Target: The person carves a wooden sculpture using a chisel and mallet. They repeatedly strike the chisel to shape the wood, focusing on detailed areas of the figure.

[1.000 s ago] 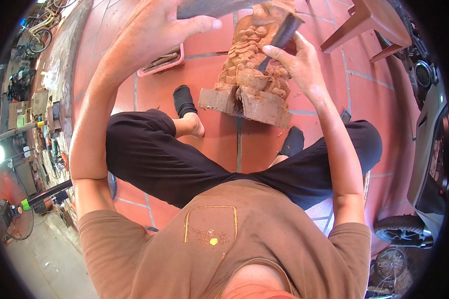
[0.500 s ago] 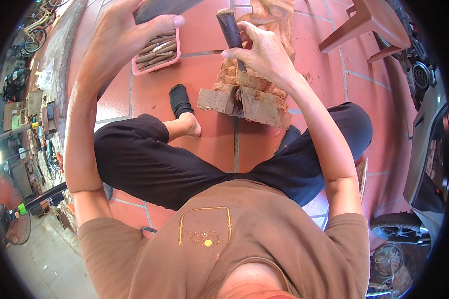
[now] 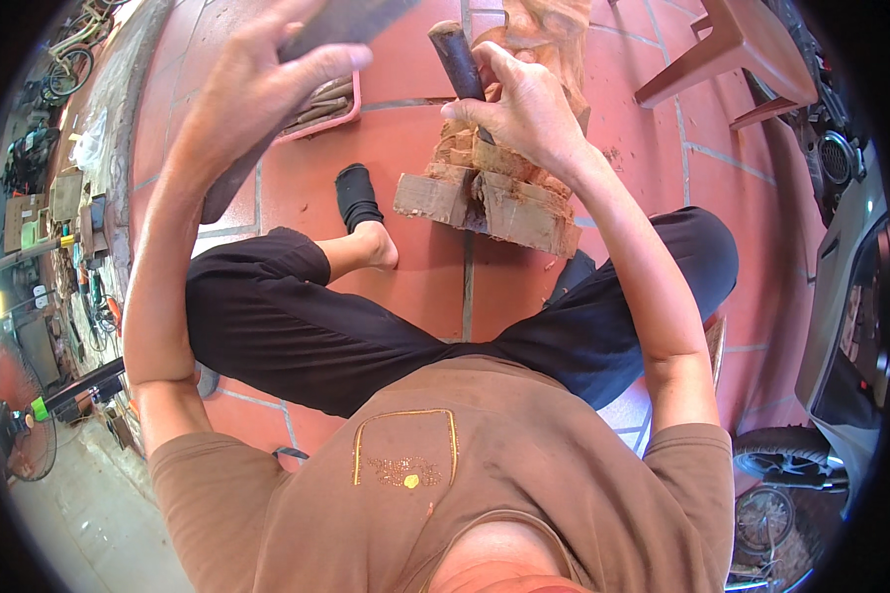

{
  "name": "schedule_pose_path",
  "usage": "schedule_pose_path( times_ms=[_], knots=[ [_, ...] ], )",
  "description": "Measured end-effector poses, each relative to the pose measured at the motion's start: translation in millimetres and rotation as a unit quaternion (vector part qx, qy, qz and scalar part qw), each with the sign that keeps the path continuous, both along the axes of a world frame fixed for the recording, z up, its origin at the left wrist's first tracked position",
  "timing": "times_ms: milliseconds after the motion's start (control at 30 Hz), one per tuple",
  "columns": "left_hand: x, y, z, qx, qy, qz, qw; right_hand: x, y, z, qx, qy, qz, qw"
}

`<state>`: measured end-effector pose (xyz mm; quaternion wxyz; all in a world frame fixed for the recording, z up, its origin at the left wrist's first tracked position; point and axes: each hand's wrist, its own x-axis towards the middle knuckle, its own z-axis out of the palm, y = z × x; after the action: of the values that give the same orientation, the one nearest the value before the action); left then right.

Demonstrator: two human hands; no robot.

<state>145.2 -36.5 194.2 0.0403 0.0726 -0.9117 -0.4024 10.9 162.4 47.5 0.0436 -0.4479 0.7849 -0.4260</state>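
My right hand (image 3: 529, 104) grips a chisel (image 3: 457, 61) with a dark round handle, thumb on the near side and fingers behind. The chisel tilts, and its blade end meets the carved wood block (image 3: 529, 203) on the floor in front of me. That block has rough, chipped cuts and a split-looking near end. Raised at the upper left, my left hand (image 3: 257, 84) is wrapped round a long dark club-like mallet (image 3: 351, 25). One end points to the upper right, while the other runs down behind my wrist. The mallet is blurred and apart from the chisel.
A pink tray (image 3: 358, 94) of several sticklike tools or handles lies partly behind my left hand. My feet in dark socks (image 3: 356, 193) flank the block. A brown plastic chair (image 3: 732, 59) stands far right, a motorbike (image 3: 841, 316) at right, and clutter with a fan (image 3: 30, 425) at left.
My left hand and the mallet have swung slightly left and down, now covering more of the pink tray. My right hand and the chisel stay almost in place.
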Motion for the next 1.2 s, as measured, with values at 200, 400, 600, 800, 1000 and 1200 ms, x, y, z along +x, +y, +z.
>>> schedule_pose_path(
  times_ms=[200,400,600,800,1000,1200],
  knots=[
    [-2.8,8.9,9.6,0.028,-0.044,0.007,0.999,-2.1,0.2,0.0,0.019,-0.012,0.004,1.000],
    [-6.2,10.1,4.2,0.056,-0.001,0.030,0.998,-1.4,1.0,1.6,0.028,-0.008,0.005,1.000],
    [-4.1,-17.3,-24.6,-0.002,-0.115,0.034,0.993,-6.4,2.4,-2.2,-0.013,-0.018,-0.019,1.000],
    [0.3,30.8,18.5,0.221,-0.068,0.055,0.971,-32.3,44.2,3.9,0.042,-0.039,-0.092,0.994],
    [-3.9,21.0,13.2,0.191,-0.060,0.045,0.979,-9.6,59.0,10.9,-0.118,-0.263,-0.011,0.957],
    [-0.2,21.2,7.4,0.189,-0.036,0.014,0.981,8.4,48.5,-4.8,-0.122,-0.241,0.036,0.962]
  ],
)
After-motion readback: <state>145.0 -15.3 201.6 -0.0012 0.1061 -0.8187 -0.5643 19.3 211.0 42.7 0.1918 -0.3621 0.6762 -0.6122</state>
